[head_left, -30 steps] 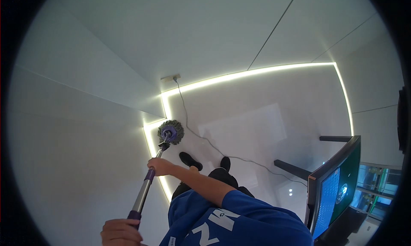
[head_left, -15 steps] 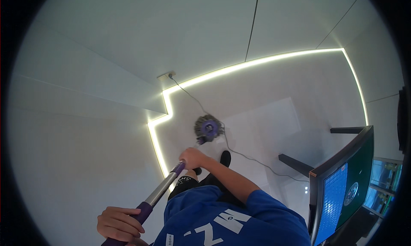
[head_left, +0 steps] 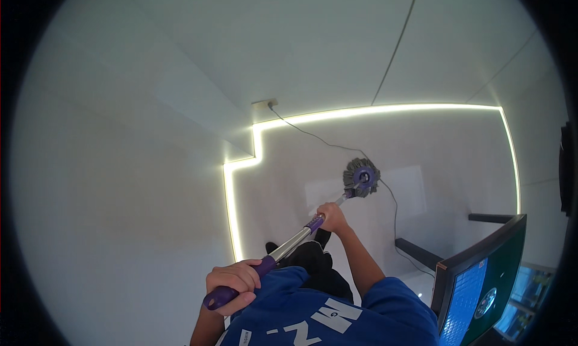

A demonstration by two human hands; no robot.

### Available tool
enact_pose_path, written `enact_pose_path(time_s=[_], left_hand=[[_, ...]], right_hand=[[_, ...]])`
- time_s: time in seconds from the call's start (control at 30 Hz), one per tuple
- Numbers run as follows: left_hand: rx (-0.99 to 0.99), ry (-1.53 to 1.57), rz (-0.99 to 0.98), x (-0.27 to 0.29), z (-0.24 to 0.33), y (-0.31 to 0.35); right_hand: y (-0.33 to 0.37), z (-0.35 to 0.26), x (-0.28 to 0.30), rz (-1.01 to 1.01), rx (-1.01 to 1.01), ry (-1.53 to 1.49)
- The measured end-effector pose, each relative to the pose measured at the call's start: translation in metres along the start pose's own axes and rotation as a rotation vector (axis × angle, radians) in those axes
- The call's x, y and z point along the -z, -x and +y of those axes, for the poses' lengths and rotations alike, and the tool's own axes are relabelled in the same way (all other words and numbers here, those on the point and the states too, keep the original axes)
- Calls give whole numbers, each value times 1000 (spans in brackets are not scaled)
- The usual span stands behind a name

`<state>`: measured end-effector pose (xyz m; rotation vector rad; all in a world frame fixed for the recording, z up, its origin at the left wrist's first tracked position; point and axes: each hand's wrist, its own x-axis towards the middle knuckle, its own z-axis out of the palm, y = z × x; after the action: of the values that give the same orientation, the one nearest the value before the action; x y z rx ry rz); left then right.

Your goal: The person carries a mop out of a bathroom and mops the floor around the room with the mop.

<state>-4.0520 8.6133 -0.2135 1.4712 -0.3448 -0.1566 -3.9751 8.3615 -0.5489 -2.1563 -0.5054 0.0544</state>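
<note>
A spin mop (head_left: 293,244) with a silver pole and purple grips slants up and to the right across the view. My left hand (head_left: 232,284) is wrapped around its purple upper grip, close to the rounded end. Farther down the pole, my right hand (head_left: 332,218) is closed around it just past a purple collar. The round mop head (head_left: 362,178), with grey strands around a purple disc, rests on the pale floor (head_left: 295,207). A thin grey cord (head_left: 395,209) passes at the mop head, partly hidden by it.
The cord runs from a wall socket (head_left: 265,103) toward dark furniture legs (head_left: 418,253) at the right. A monitor-like screen (head_left: 481,286) stands at the near right. A bright light strip (head_left: 373,109) lines the wall base. My dark shoe (head_left: 271,247) shows below the pole.
The mop head has moved right across the floor, and both hands have shifted right with the pole. The cord now bends farther right by the head. The view has shifted too.
</note>
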Motion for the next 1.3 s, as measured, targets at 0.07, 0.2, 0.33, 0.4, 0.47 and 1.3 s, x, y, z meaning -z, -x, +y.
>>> enact_pose_path(time_s=[0.07, 0.2, 0.33, 0.4, 0.47, 1.3], left_hand=[[-5, 4, 16, 16, 7, 14], [-49, -97, 35, 44, 39, 34], [-38, -221, 103, 56, 78, 51], [-52, -305, 176, 50, 86, 66], [-25, -380, 185, 49, 92, 72], [-232, -54, 342, 51, 45, 72]], right_hand=[[-7, -14, -22, 5, 24, -47], [-37, -61, -68, 9, 73, -140], [-72, -112, -116, -95, 209, -277], [-81, -136, -144, -130, 276, -332], [-88, -155, -174, -154, 335, -380], [-11, -106, -85, -543, 79, -78]])
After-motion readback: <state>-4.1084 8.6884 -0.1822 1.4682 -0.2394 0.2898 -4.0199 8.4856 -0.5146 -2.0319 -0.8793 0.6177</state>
